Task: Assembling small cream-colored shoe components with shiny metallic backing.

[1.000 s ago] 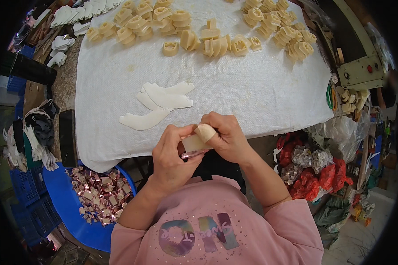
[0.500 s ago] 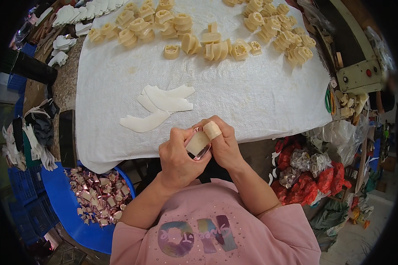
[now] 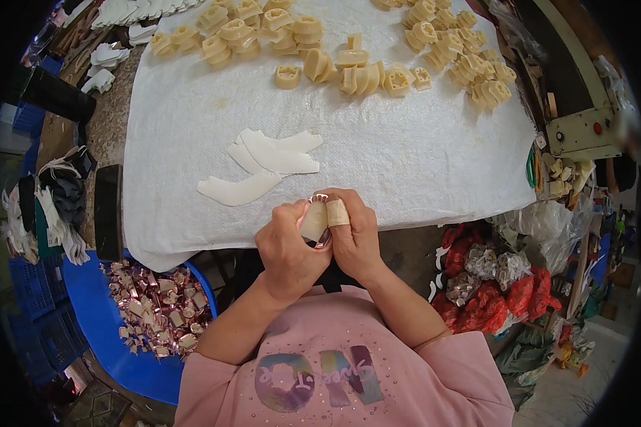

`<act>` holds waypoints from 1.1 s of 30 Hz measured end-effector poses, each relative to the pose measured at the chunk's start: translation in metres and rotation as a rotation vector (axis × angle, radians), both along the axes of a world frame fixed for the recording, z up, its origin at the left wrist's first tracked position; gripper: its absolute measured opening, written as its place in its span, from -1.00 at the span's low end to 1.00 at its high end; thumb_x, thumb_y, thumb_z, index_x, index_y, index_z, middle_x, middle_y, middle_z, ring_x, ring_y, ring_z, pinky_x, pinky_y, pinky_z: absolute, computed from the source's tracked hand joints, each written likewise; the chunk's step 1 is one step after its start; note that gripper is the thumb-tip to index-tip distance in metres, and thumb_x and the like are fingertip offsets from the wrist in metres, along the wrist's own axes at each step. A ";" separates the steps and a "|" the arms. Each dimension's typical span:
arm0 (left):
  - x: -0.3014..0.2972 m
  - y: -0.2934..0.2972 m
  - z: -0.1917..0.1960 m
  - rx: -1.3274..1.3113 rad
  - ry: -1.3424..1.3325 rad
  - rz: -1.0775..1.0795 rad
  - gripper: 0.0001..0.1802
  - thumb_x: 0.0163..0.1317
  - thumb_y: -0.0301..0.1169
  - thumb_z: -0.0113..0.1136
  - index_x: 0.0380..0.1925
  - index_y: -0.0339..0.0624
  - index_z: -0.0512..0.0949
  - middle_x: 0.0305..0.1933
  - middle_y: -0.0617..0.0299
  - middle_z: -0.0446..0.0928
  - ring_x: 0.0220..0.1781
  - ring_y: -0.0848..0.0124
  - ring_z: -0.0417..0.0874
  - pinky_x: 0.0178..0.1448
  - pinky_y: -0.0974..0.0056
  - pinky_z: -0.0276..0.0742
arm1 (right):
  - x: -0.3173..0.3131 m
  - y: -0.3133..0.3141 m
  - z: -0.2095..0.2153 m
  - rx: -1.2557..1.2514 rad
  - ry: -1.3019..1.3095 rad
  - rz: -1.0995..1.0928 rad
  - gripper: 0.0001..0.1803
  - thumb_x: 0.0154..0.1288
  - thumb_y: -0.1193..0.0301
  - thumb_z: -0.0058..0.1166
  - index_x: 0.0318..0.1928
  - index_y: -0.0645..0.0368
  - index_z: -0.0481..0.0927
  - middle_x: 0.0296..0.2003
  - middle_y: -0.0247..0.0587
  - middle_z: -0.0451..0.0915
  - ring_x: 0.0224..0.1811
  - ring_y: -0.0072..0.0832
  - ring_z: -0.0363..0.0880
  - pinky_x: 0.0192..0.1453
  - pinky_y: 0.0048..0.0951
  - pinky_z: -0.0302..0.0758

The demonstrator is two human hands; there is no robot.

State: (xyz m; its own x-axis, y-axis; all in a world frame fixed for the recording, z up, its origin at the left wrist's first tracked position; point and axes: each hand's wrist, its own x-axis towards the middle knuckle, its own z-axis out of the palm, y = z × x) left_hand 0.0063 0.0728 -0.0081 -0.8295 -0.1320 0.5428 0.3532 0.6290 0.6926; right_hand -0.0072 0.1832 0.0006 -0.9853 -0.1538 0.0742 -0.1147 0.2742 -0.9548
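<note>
My left hand (image 3: pixel 290 245) and my right hand (image 3: pixel 354 238) meet at the table's near edge, closed around one small shoe heel (image 3: pixel 315 222). Its cream face points up, and shiny pink covering shows folded over its rim. Tan tape (image 3: pixel 337 213) is wrapped round my right thumb, which presses at the heel's right edge. My left fingers grip the opposite side. The heel's underside is hidden in my palms. Just beyond my hands, curved white pieces (image 3: pixel 239 189) lie partly overlapping on the white woven sheet (image 3: pixel 420 156).
Bare cream heels (image 3: pixel 397 82) stand in clusters along the table's far side. At lower left, a blue basin (image 3: pixel 85 299) holds many pink-covered heels (image 3: pixel 165 302). A dark phone (image 3: pixel 108 213) lies left of the sheet. Red plastic bags (image 3: pixel 486 302) sit at lower right beside a green-grey machine (image 3: pixel 584 134).
The heel has turned in my hands to stand more upright, and my right thumb has come down along its edge. The whole view has shifted slightly.
</note>
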 end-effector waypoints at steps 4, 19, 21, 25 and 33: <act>-0.001 -0.007 0.005 0.128 -0.154 -0.054 -0.54 -0.11 -0.49 0.43 -0.29 -0.30 0.33 -0.40 0.12 0.54 -0.41 0.46 0.60 -0.37 0.36 0.52 | -0.006 0.007 -0.006 -0.113 -0.091 0.050 -0.74 0.40 0.40 -0.18 -0.02 0.27 0.47 -0.22 -0.15 0.58 -0.21 -0.47 0.54 -0.11 -0.47 0.46; 0.006 -0.043 0.006 0.497 -0.384 -0.415 -0.74 0.24 -0.31 0.20 -0.23 -0.27 0.43 -0.39 0.33 0.44 -0.34 0.63 0.40 -0.26 0.47 0.36 | -0.023 0.016 0.017 0.112 0.198 0.407 -0.72 0.16 0.32 0.16 -0.18 0.16 0.45 -0.27 -0.15 0.40 -0.16 -0.25 0.33 -0.03 -0.31 0.30; 0.014 -0.046 0.009 0.916 -0.490 -0.509 -0.75 0.24 -0.35 0.21 -0.22 -0.27 0.43 -0.35 0.30 0.45 -0.34 0.63 0.41 -0.25 0.49 0.36 | -0.024 0.012 0.019 0.239 0.283 0.431 -0.73 0.15 0.32 0.16 -0.20 0.16 0.45 -0.32 -0.14 0.41 -0.20 -0.20 0.32 -0.05 -0.27 0.30; 0.028 -0.061 0.008 1.018 -0.516 -0.531 -0.75 0.25 -0.38 0.18 -0.19 -0.30 0.43 -0.32 0.30 0.45 -0.32 0.63 0.42 -0.25 0.50 0.37 | -0.030 0.000 0.018 0.154 0.171 0.526 -0.73 0.13 0.33 0.16 -0.21 0.19 0.46 -0.30 -0.13 0.44 -0.19 -0.18 0.34 -0.05 -0.23 0.29; 0.088 -0.161 -0.030 0.357 -0.216 0.503 -0.76 0.29 -0.54 -0.05 -0.06 -0.35 0.44 -0.12 0.15 0.51 -0.10 0.42 0.53 0.01 0.35 0.45 | -0.045 -0.045 -0.003 0.503 0.508 0.372 -0.65 0.07 0.46 0.15 -0.06 0.11 0.53 -0.16 -0.18 0.45 -0.06 -0.23 0.31 -0.04 -0.24 0.24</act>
State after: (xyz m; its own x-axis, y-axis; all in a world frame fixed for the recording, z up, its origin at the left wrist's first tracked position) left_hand 0.0940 -0.0885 -0.0382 -0.7050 -0.6737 0.2216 -0.0946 0.3989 0.9121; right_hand -0.0520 0.1383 -0.0019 -0.7272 -0.5995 0.3343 -0.6704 0.5157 -0.5335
